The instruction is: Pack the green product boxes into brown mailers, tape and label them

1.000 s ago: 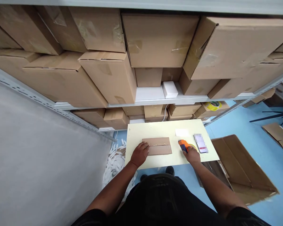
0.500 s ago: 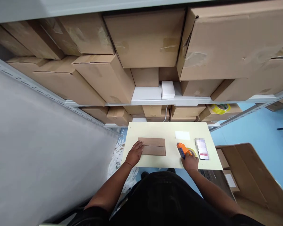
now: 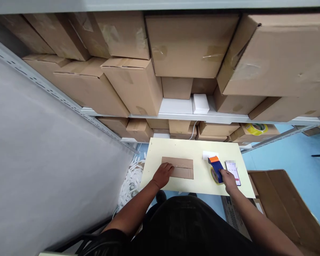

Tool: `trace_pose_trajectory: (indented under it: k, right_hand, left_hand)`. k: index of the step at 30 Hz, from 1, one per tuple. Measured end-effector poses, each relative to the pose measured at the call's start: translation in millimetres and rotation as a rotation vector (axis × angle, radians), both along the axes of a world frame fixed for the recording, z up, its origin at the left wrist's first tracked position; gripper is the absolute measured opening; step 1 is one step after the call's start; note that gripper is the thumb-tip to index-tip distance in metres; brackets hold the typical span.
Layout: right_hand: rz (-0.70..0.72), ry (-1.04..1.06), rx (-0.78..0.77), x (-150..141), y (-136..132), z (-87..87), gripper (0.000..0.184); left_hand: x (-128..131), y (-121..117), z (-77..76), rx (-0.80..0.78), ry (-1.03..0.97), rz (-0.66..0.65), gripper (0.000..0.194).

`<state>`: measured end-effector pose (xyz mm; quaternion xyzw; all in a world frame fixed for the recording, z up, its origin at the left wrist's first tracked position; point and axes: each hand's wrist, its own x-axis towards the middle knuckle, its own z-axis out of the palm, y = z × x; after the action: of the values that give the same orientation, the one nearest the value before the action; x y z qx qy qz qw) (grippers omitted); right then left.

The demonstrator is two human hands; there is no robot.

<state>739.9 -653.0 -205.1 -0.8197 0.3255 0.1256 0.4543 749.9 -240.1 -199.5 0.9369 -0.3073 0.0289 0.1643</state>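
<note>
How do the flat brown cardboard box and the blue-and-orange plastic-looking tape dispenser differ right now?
Colour: the flat brown cardboard box is brown; the tape dispenser is blue and orange.
Shape: the box is a low rectangle; the dispenser is irregular, carrying a round tape roll.
Pose: the box lies flat on the pale yellow table, left hand on its left end; the dispenser is gripped by the right hand.
Shared: one hand on each.
</note>
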Motion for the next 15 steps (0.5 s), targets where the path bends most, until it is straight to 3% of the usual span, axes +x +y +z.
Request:
trace_pose_trajectory:
  k: [2, 5, 9, 12, 15]
  right_hand:
    - [-0.016, -0.069, 0.173, 4, 21, 24.6, 0.053]
    - [0.082, -0.066, 0.41, 14, 65, 68.2, 0.057]
    - [0.355, 0.052, 0.484, 37, 128, 113.9, 0.061]
    - [0.532, 0.145, 0.428, 56, 162, 127.0, 0.058]
    - [0.631, 0.189, 0.339, 72, 180, 125.6, 0.057]
  left_hand:
    - [3, 3, -3.5, -0.062, 0.042, -0.056, 0.04]
    - [7, 6, -6.7, -0.192, 0.086, -0.03, 0.04]
    - [13, 9, -1.3, -0.371, 0.164, 0.002, 0.038]
    - [20, 12, 8.1, -0.479, 0.251, 0.027, 0.027]
    - [27, 16, 19.0, -0.625, 0.382, 0.126, 0.025]
